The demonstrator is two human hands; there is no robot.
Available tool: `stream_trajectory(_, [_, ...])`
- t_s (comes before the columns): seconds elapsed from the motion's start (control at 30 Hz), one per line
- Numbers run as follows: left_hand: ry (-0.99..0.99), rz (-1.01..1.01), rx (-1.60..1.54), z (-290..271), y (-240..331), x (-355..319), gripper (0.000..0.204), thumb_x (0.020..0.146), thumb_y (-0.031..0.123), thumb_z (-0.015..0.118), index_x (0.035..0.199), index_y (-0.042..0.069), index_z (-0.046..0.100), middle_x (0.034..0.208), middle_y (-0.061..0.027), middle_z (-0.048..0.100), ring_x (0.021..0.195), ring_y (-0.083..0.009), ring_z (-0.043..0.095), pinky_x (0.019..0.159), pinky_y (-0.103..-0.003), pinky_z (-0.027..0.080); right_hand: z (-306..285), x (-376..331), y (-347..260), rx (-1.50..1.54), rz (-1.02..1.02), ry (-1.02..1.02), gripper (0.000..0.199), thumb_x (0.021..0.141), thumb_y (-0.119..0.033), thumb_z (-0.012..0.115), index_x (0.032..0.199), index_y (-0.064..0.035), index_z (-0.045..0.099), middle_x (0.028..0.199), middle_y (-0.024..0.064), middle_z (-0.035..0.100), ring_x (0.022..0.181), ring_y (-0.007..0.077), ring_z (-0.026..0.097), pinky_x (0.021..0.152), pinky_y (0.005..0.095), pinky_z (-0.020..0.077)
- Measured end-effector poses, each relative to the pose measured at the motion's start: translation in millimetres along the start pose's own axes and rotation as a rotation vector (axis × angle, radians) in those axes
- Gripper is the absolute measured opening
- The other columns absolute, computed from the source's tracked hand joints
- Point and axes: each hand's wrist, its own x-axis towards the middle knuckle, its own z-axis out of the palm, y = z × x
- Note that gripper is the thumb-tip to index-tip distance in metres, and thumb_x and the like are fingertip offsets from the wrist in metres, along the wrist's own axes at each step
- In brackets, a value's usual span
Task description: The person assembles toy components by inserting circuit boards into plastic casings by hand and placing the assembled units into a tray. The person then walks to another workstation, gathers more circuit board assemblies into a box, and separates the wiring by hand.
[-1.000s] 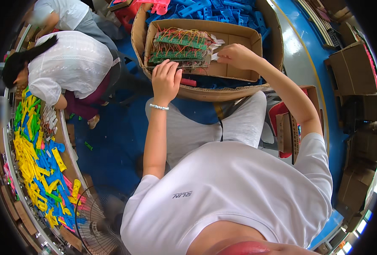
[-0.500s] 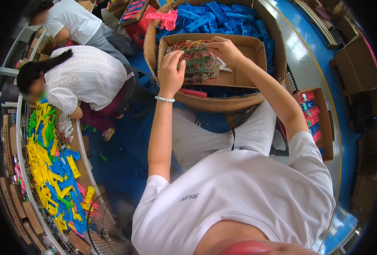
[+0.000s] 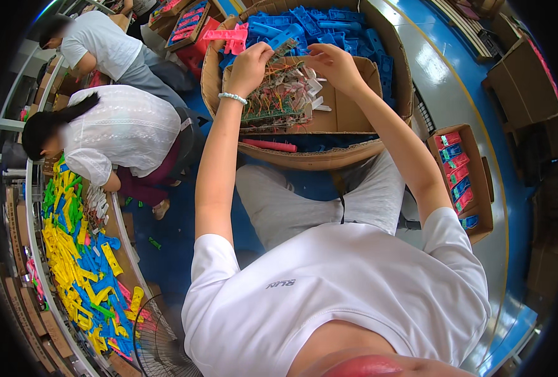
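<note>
My left hand [image 3: 251, 69] is closed in a pinch on a small green circuit board [image 3: 284, 48], lifted above an open inner carton [image 3: 351, 94]. Close to its right, my right hand [image 3: 335, 68] has thumb and fingertips drawn together near the board's thin wires; what they pinch is too small to make out. Below both hands, the inner carton holds a pile of wired circuit boards [image 3: 273, 107] with coloured leads and white plastic pieces [image 3: 310, 94]. This carton sits inside a larger carton [image 3: 329, 161] of blue plastic shells [image 3: 348, 31].
A pink plastic shell [image 3: 230, 39] lies on the large carton's far left rim, and a pink piece [image 3: 269, 145] near its front. At right stands a box [image 3: 480, 182] of pink and blue parts. Two co-workers bend over a left bench heaped with colourful parts [image 3: 71, 251]; a fan [image 3: 159, 339] stands nearby.
My left hand has risen from the pile with a circuit board in its fingers. My right hand has shifted slightly, staying close by. The whole view has moved a little.
</note>
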Motion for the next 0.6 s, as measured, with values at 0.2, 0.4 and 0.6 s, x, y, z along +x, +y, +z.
stream_trajectory(0.2, [0.076, -0.023, -0.029, 14.6, -7.1, -30.0, 0.016, 0.093, 0.016, 0.059, 0.101, 0.003, 0.064, 0.090, -0.0146, 0.066, 0.081, -0.0324, 0.065, 0.071, -0.040, 0.051, 26.7, -17.6, 40.7, -0.242, 0.060, -0.269, 0.037, 0.078, -0.015, 0.074, 0.112, -0.0031, 0.066, 0.106, 0.0157, 0.065, 0.086, 0.0274, 0.065, 0.078, 0.0383, 0.0529])
stream_trajectory(0.4, [0.085, -0.276, -0.160, -13.0, -7.1, -103.9, 0.021, 0.092, 0.010, 0.062, 0.111, 0.000, 0.065, 0.098, -0.0113, 0.068, 0.090, -0.0208, 0.066, 0.077, -0.032, 0.052, 31.3, -24.6, 25.8, -0.558, -0.452, -0.154, 0.024, 0.080, -0.019, 0.073, 0.101, -0.0074, 0.071, 0.099, 0.0078, 0.061, 0.086, 0.0302, 0.063, 0.079, 0.0394, 0.0520])
stream_trajectory(0.6, [-0.145, -0.123, 0.118, -30.3, -11.9, -110.5, 0.020, 0.090, 0.013, 0.064, 0.103, -0.001, 0.064, 0.095, -0.0122, 0.068, 0.087, -0.0288, 0.067, 0.079, -0.035, 0.051, 30.4, -7.0, -13.0, -0.389, -0.486, -0.175, 0.023, 0.084, -0.016, 0.072, 0.104, -0.0041, 0.070, 0.101, 0.0082, 0.060, 0.082, 0.0251, 0.063, 0.070, 0.0355, 0.0527])
